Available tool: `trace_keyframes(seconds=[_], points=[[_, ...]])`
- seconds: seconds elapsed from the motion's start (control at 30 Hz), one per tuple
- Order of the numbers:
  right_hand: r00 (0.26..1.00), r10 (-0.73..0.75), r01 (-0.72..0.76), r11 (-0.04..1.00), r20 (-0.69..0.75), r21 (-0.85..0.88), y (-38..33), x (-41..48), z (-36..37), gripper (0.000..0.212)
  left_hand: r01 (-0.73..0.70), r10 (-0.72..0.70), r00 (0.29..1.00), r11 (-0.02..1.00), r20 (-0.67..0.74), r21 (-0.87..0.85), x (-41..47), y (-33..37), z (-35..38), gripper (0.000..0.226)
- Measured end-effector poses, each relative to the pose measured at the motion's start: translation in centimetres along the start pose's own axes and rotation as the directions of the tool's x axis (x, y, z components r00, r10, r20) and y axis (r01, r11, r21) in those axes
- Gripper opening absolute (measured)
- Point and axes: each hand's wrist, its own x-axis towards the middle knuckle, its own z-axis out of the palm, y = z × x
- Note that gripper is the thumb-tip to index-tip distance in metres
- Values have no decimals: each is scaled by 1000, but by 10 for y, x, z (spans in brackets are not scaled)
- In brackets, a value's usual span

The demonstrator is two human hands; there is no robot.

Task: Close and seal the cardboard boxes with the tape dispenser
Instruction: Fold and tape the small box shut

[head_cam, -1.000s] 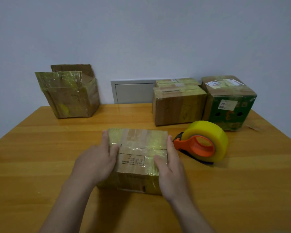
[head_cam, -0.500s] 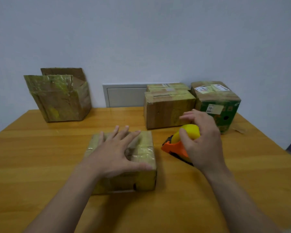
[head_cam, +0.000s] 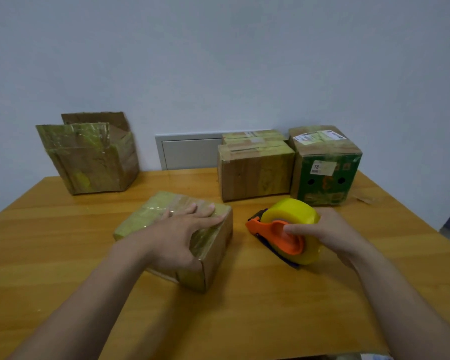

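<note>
Apparently sealed at 1 o'clock: taped boxes (head_cam: 255, 172); pending at 10 o'clock: open box (head_cam: 94, 162); centre box (head_cam: 213, 253) under flat left grip (head_cam: 177, 229), tape dispenser (head_cam: 289, 219) in curled right grip (head_cam: 333, 229).

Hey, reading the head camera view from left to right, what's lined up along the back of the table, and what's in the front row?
Back: open cardboard box → brown taped box → green box. Front: flat taped box with the left hand resting on it → tape dispenser, which the right hand grips.
</note>
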Motion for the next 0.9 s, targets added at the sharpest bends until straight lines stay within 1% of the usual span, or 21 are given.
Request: trace_keyframes(seconds=[0.03, 0.1, 0.17, 0.23, 0.27, 0.3, 0.37, 0.4, 0.43, 0.47, 0.57, 0.6, 0.7, 0.77, 0.83, 0.9], points=[[1000, -7, 7, 999, -3, 45, 3, -1, 1, 68, 27, -27, 1000, 1000, -5, 10, -5, 5, 3, 107], [999, -18, 22, 994, -39, 106, 8, -3, 4, 76, 93, -93, 994, 996, -54, 6, -11, 18, 16, 97], [993, -23, 42, 986, -116, 162, 12, -3, 7, 85, 143, -139, 972, 990, -191, 6, -12, 30, 35, 85], [981, -51, 91, 973, -190, 210, 14, -5, 9, 79, 161, -138, 918, 987, -372, 31, -8, 31, 50, 69], [974, -74, 123, 967, -214, 224, 14, -7, 9, 80, 150, -122, 894, 988, -430, 33, -7, 27, 53, 63], [968, -96, 152, 959, -230, 240, 14, -7, 8, 87, 125, -103, 884, 992, -456, 20, -6, 22, 55, 60], [961, -150, 217, 931, -234, 294, 13, -8, 5, 105, 44, -59, 898, 998, -436, -46, -8, 11, 52, 57], [956, -188, 254, 913, -223, 319, 12, -9, 2, 107, -4, -33, 909, 996, -415, -86, -10, 5, 50, 57], [953, -229, 287, 896, -200, 338, 10, -10, -2, 103, -49, -8, 918, 990, -397, -132, -11, 0, 46, 56], [949, -267, 311, 884, -170, 349, 8, -12, -6, 94, -88, 11, 923, 979, -386, -184, -13, -5, 43, 56], [921, -382, 377, 831, -73, 410, -3, -22, -15, 47, -153, 25, 937, 927, -349, -343, -15, -18, 34, 57], [908, -416, 395, 810, -51, 433, -6, -25, -17, 41, -163, 29, 943, 909, -331, -384, -14, -21, 32, 59], [878, -479, 427, 777, -5, 462, -14, -30, -20, 40, -158, 37, 966, 870, -258, -467, -16, -26, 21, 66], [860, -511, 454, 772, 10, 445, -20, -32, -20, 44, -132, 7, 972, 844, -236, -519, -22, -22, 15, 67], [837, -547, 488, 764, 22, 421, -26, -33, -18, 46, -97, -73, 958, 825, -276, -557, -29, -11, 11, 65], [815, -578, 521, 754, 28, 400, -32, -35, -14, 42, -108, -165, 901, 811, -402, -575, -35, 4, 11, 54]])
